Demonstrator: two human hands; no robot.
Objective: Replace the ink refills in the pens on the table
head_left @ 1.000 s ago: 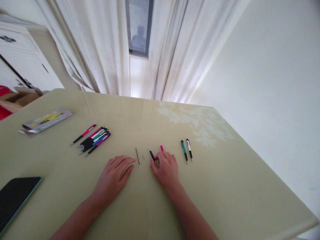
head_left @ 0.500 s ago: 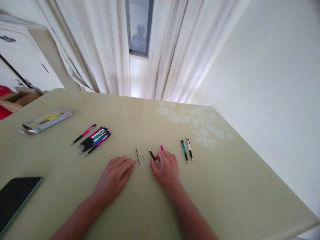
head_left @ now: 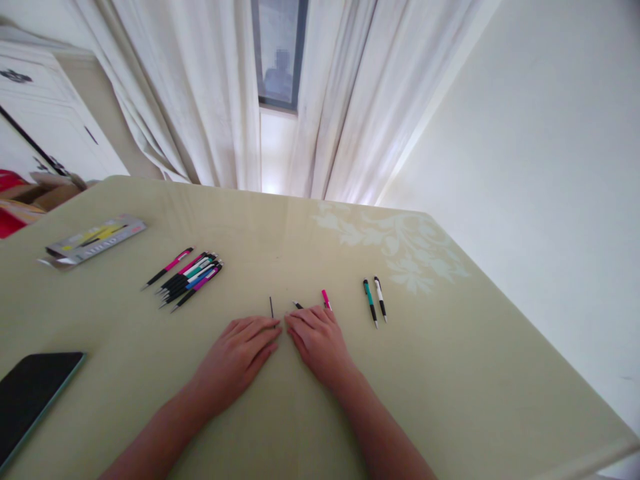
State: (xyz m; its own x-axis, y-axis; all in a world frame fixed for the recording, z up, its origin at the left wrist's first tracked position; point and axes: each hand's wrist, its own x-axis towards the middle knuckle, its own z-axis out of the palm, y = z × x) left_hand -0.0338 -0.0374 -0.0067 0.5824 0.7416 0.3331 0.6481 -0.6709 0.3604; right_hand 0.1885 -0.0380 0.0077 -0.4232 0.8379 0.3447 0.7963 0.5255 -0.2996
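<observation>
My left hand (head_left: 245, 347) rests on the table, fingers stretched out and thumb slightly apart. Its fingertips cover the lower end of a thin dark pen refill (head_left: 271, 307). Just across a small gap, my right hand (head_left: 317, 340) is closed, fingertips down at the table; whatever they pinch is hidden. Under its fingers lies a black pen grip section with a metal tip (head_left: 298, 305), mostly covered. Beyond the right knuckles a pink pen barrel (head_left: 326, 298) shows in part.
A teal pen (head_left: 370, 302) and a white pen (head_left: 381, 299) lie to the right. Several colourful pens (head_left: 193, 280) are bunched at the left, near an opened pen box (head_left: 95, 241). A dark-screened tablet or phone (head_left: 35, 393) lies at the table's left front.
My right hand has moved left and let go of the black grip section, covering the small spring-like piece seen before. My left hand has shifted slightly right, onto the refill's lower end.
</observation>
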